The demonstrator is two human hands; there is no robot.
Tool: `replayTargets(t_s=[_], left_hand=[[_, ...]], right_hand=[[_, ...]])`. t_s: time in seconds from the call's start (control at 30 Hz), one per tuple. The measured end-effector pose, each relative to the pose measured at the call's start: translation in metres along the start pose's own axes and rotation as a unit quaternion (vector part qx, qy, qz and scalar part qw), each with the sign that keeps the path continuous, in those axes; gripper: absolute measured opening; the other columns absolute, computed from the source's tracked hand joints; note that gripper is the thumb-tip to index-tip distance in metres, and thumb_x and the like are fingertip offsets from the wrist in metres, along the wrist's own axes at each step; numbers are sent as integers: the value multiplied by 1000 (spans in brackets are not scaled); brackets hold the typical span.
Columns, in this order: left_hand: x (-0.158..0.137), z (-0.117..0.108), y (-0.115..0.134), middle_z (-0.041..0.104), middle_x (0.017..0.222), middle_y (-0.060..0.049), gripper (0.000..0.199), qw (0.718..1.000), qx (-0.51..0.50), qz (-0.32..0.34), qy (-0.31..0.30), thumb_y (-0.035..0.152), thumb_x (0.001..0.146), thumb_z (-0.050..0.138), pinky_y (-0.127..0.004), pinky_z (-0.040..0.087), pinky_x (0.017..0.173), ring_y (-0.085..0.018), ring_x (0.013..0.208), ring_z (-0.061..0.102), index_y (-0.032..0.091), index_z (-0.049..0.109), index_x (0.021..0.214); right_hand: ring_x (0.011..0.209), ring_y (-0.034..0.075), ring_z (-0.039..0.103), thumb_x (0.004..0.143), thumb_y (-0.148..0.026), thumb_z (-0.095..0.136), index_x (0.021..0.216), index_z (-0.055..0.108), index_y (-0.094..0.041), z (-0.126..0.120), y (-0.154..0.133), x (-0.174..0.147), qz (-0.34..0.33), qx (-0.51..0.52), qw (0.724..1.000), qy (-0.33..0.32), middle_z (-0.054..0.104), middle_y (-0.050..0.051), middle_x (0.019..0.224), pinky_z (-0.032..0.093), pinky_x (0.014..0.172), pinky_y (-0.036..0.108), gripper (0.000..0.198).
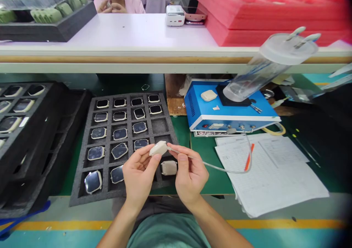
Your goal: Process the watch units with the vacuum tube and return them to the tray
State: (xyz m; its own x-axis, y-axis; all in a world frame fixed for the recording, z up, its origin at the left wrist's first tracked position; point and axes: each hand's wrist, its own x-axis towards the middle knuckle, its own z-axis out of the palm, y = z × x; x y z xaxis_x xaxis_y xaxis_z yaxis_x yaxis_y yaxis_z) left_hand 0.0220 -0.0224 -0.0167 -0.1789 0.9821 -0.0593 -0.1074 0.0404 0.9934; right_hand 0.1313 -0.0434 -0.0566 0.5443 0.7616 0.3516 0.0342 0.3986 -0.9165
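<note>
My left hand [139, 174] pinches a cream smartwatch case [158, 148] by its sides, above the lower right of a dark grey foam tray [110, 196]. My right hand [190, 173] grips the end of a thin clear tube [214, 166], whose tip points at the case's right edge; whether it touches I cannot tell. The tube curves back to a blue box-shaped machine [233, 110]. Several watch cases with dark screens sit in the tray's compartments. Between my hands another case [169, 167] lies with its plain cream side up. My left hand hides part of the tray.
Stacked foam trays of watches [38, 130] stand at left. Printed sheets [275, 178] with a red strip lie at right. On the machine are a cream case [208, 95] and a clear cylinder [255, 72]. A white shelf [132, 35] with red foam [264, 17] crosses behind; a person sits beyond.
</note>
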Motion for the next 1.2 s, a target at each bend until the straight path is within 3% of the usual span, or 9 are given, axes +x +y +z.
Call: replayTargets(t_s=[0.27, 0.87, 1.2], left_hand=[[0, 2, 1, 85, 96, -10, 31, 1000, 0, 13, 4, 32, 74, 92, -28, 69, 80, -24, 86, 84, 16, 82, 99], [1, 2, 1, 86, 97, -8, 26, 999, 20, 43, -13, 27, 76, 89, -29, 69, 82, -23, 87, 84, 18, 82, 99], [4, 1, 0, 85, 101, -9, 33, 999, 22, 41, -4, 32, 74, 93, -26, 68, 84, -24, 90, 84, 18, 82, 102]], right_hand=[[103, 20, 82, 106, -19, 59, 112, 77, -23, 1, -2, 3, -9, 5, 1000, -4, 83, 7, 110, 72, 88, 37, 20], [106, 22, 80, 105, -20, 58, 112, 76, -24, 0, 0, 4, -19, 5, 1000, -14, 83, 7, 111, 69, 92, 41, 19], [105, 22, 80, 107, -22, 57, 111, 75, -22, 3, 0, 12, -23, 28, 999, -23, 82, 9, 110, 69, 91, 40, 19]])
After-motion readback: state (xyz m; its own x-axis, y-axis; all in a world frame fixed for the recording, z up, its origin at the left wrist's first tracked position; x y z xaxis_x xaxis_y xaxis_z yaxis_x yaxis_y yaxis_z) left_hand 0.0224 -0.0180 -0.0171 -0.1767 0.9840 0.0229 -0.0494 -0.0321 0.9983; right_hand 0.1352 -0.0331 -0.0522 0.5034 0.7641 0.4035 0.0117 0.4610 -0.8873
